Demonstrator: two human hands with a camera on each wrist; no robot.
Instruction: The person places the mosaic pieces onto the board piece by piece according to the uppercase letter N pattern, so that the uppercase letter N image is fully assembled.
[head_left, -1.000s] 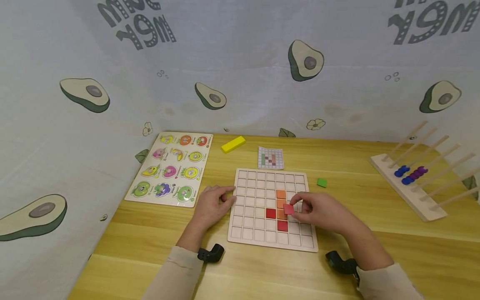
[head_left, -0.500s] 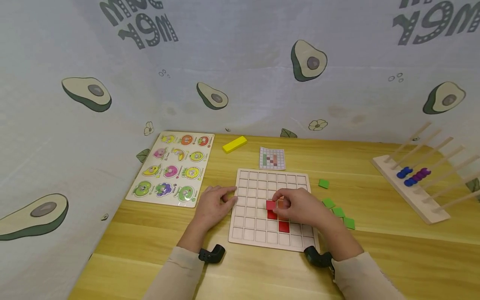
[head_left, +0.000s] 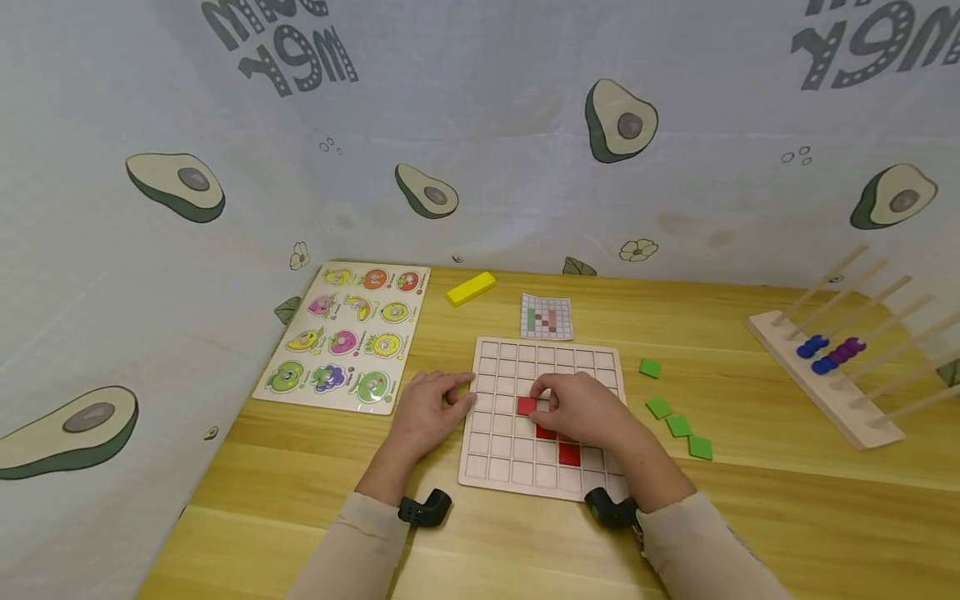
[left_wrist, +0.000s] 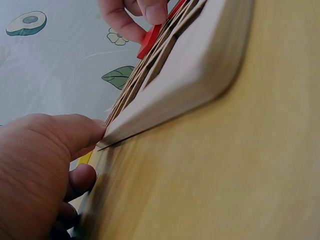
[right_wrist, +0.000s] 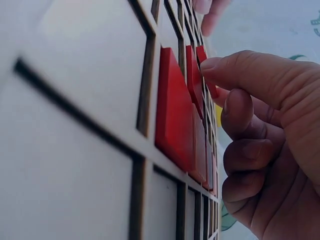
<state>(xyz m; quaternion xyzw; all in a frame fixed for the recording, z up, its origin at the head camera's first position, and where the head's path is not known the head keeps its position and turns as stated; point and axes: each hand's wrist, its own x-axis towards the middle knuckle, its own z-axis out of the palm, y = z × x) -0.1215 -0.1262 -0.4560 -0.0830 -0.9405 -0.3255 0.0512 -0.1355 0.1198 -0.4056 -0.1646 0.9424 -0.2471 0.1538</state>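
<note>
In the head view my right hand (head_left: 581, 408) pinches a red square tile (head_left: 526, 406) between thumb and forefinger, over the pale gridded wooden board (head_left: 498, 467). The tile's edge is tilted up from the board in the left wrist view. Two more red tiles lie in the grid: one (head_left: 546, 432) partly under the hand, the other (head_left: 569, 454) nearer me. Orange tiles seen earlier are hidden behind the right hand. My left hand (head_left: 427, 412) touches the board's left edge with its fingertips, holding nothing up.
Several green tiles (head_left: 678, 427) lie right of the board. A printed pattern card (head_left: 546, 317) and a yellow block (head_left: 471, 288) sit behind it. A fruit puzzle (head_left: 345, 337) stands left; a peg rack (head_left: 825, 379) with blue and purple beads stands right.
My right hand has carried the red tile leftward across the board, past the orange column, uncovering the green tiles on the table. My left hand stays at the board's edge.
</note>
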